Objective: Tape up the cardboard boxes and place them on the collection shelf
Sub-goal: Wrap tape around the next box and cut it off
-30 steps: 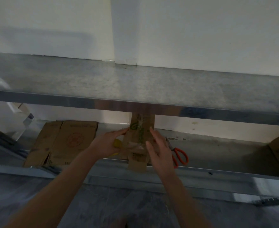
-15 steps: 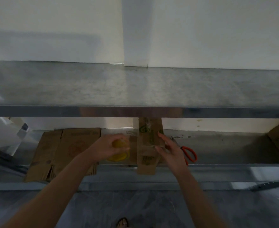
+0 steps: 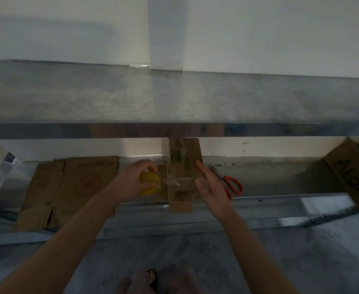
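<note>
Here, 1 small cardboard box stands on the lower shelf, its near end overhanging the front rim and its far end hidden under the upper shelf. The left hand grips a yellow tape roll just left of the box, fingers curled round it, and a clear strip of tape runs from it across the box top. The right hand rests against the box's right side, fingers straight and together, thumb on the tape. Orange-handled scissors lie just right of that hand. Flattened cardboard lies at the left; a box printed "Align" sits at the far right.
</note>
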Demonstrator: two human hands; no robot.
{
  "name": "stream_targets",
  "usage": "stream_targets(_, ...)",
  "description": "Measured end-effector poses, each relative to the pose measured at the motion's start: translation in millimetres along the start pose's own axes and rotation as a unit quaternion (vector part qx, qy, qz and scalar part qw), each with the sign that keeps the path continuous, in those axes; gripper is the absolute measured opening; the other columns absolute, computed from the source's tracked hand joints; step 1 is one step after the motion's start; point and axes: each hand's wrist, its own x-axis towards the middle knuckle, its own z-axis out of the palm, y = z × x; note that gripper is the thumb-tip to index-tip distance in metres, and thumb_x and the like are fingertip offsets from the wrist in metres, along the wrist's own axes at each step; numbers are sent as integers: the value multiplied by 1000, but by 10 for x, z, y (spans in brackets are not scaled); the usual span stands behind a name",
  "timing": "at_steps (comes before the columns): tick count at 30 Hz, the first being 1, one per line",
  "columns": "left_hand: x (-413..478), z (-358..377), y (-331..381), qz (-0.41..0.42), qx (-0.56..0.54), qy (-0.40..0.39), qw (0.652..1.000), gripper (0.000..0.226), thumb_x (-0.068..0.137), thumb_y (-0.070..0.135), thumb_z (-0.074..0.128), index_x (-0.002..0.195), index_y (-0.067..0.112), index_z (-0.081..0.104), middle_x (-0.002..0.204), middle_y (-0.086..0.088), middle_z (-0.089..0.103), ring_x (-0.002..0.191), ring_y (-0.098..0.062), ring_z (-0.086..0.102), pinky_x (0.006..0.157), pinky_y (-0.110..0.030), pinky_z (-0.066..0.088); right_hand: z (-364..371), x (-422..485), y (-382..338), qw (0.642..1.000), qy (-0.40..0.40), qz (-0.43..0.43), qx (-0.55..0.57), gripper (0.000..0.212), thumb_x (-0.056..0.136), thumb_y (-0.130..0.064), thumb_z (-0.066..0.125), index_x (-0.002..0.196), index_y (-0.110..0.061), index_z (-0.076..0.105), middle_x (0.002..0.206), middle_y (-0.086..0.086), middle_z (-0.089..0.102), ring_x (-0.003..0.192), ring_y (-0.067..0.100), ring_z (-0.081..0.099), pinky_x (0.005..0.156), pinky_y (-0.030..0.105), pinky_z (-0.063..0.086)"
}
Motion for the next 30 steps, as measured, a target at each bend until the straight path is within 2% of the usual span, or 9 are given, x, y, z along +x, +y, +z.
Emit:
stream_targets(4, 12, 17, 13, -13, 28, 41, 999, 40, 68, 26, 85, 91, 39, 55, 97, 21, 53, 91, 8, 51, 72, -6, 37, -225, -127, 481, 998, 43, 0, -39, 57, 97, -55, 40, 148, -30, 38, 150, -12, 41, 139, 7, 37, 112, 22, 30)
stream_targets(6, 4, 38, 14, -33, 35, 51, 998, 39, 68, 28, 85, 89, 40, 55, 97, 23, 52, 90, 4, 52, 72, -10, 39, -394, -139, 776, 985, 83, 43, -148, 62, 95, -62, 32, 143, -26, 45, 148, -4, 44, 139, 17, 36, 113, 25, 24)
stream_targets(9, -20, 76, 58, -55, 38, 60, 996, 35, 71, 31, 83, 96, 36, 59, 98, 22, 54, 91, 2, 54, 70, -14, 41, -633, -67, 1110, 938, 43, 66, -337, 55, 97, -59, 31, 142, -31, 47, 152, -6, 37, 143, 14, 26, 117, 22, 13)
stream_targets(13, -85, 139, 114, -81, 40, 70, 993, 36, 76, 30, 79, 106, 33, 59, 101, 20, 55, 91, 0, 55, 69, -14, 41, -709, 126, 1235, 903, 24, 159, -399, 53, 97, -49, 44, 144, -23, 41, 143, 4, 45, 128, 28, 42, 105, 42, 37)
stream_targets(18, -136, 159, 137, -95, 60, 73, 991, 43, 78, 25, 78, 114, 34, 58, 106, 15, 55, 95, -5, 54, 75, -9, 39, -667, 296, 1249, 859, -22, 232, -456, 48, 99, -45, 43, 133, -12, 41, 133, 12, 47, 124, 29, 45, 100, 41, 40)
stream_targets(22, -137, 107, 137, -87, 91, 62, 990, 39, 79, 24, 77, 113, 32, 61, 111, 9, 52, 98, -6, 50, 73, -5, 34, -701, 390, 1190, 859, 17, 265, -439, 45, 103, -42, 32, 128, -10, 50, 128, 9, 58, 118, 26, 55, 96, 35, 41)
stream_targets(25, -122, 57, 133, -77, 85, 65, 991, 37, 76, 30, 78, 109, 31, 62, 111, 7, 53, 98, -8, 51, 73, -4, 36, -719, 260, 1120, 895, 41, 279, -346, 49, 94, -56, 42, 120, -19, 61, 113, 6, 68, 105, 28, 64, 94, 38, 48)
stream_targets(27, -113, 26, 103, -63, 81, 61, 993, 39, 72, 36, 74, 108, 32, 61, 111, 6, 54, 98, -8, 52, 74, -5, 36, -699, 24, 951, 903, 51, 270, -330, 44, 92, -54, 49, 119, -19, 55, 101, 9, 71, 96, 32, 67, 86, 38, 52)
stream_targets(30, -108, -8, 45, -54, 82, 48, 994, 37, 76, 26, 78, 108, 33, 61, 110, 8, 54, 99, -9, 52, 74, -8, 36, -588, -476, 629, 901, 104, 224, -356, 38, 96, -39, 52, 128, -19, 49, 97, 11, 71, 88, 35, 68, 74, 37, 50)
